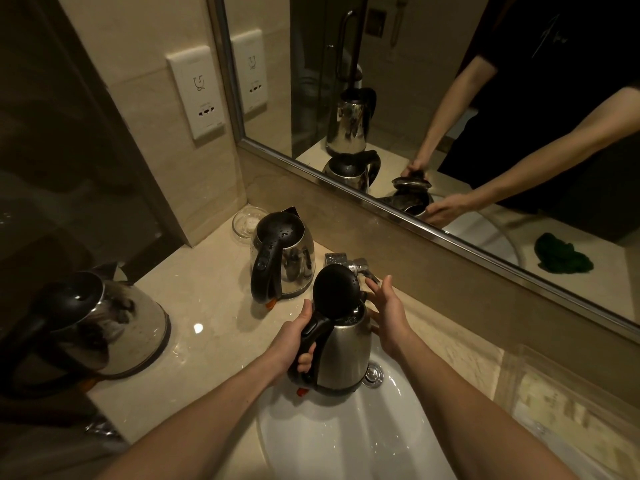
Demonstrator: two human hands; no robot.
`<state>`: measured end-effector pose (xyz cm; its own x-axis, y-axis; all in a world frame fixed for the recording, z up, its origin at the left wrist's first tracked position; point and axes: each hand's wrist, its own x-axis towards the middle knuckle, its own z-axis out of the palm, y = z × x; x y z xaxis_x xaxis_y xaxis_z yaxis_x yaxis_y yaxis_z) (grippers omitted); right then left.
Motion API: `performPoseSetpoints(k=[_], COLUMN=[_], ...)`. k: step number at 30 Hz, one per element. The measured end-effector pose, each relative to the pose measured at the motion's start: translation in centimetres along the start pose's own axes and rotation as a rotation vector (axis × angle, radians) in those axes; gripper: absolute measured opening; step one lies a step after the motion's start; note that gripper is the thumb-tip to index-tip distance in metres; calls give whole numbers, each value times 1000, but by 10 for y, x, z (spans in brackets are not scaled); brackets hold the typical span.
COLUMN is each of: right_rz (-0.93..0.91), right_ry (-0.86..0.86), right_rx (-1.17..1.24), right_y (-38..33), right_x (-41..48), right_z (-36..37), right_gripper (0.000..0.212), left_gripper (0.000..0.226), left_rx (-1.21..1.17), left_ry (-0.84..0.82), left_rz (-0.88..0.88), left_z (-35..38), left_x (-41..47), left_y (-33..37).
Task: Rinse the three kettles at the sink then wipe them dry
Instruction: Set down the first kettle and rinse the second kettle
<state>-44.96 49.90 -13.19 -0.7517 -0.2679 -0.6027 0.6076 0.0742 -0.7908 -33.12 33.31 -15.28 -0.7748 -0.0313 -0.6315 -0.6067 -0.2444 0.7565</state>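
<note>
So my left hand (297,345) grips the open-lidded kettle (348,355) by its handle (311,336) over the sink (346,445), right hand (388,320) wide open just right of it

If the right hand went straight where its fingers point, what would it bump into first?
Probably the tap, just past the fingertips of the right hand. The open lid of the kettle sits close beside that line, and depth is unclear.
</note>
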Motion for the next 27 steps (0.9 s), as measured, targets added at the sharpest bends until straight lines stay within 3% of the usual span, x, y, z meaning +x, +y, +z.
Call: performPoseSetpoints(k=[27], right_rz=[-1], right_ry=[-15], right_rx=[4], right_y=[-1], right_x=[-3], right_z=[3], right_gripper=[69], left_gripper=[75], left_rx=[-11], left_ry=[16], left_rz=[-15], left_z=[-1], left_x=[-1], left_y=[-1])
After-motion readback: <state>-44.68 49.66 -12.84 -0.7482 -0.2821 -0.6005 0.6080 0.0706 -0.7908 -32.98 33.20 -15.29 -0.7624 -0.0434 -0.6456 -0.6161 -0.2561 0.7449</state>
